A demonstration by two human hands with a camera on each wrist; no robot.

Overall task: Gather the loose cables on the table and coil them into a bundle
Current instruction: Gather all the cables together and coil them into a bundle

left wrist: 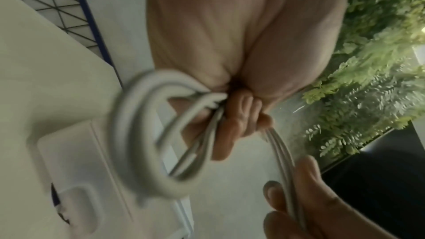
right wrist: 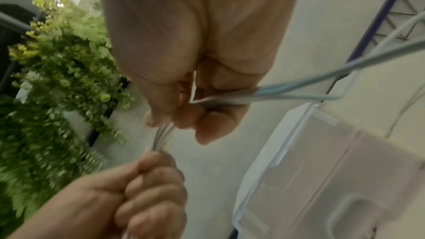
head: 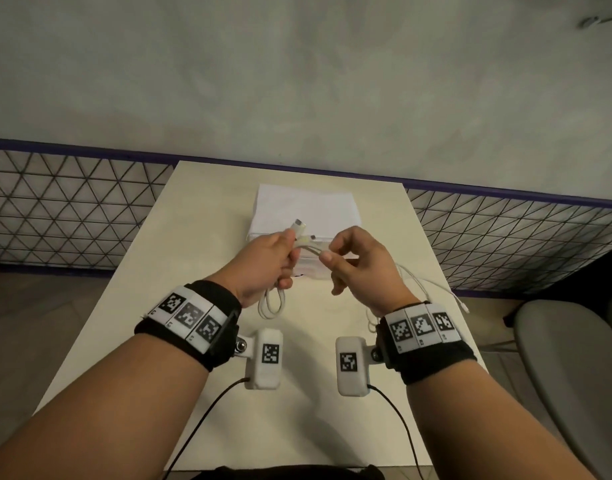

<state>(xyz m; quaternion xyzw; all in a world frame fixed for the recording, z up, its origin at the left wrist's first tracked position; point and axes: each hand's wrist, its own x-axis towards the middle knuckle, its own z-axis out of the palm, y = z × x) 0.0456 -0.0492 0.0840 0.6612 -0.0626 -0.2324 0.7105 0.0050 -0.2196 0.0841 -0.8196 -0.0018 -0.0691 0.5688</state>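
Above the middle of the cream table, my left hand grips a bunch of white cables. A coiled loop hangs below the fist, and two plug ends stick up above it. The left wrist view shows the same coil hanging from my curled left fingers. My right hand pinches the strands just right of the left hand. From that pinch, loose cable runs off to the right. Its tail trails across the table's right side.
A white box stands on the table just behind both hands. The table's far edge meets a wire mesh fence with a dark blue rail. A grey chair sits off the table's right edge. Green plants show in the wrist views.
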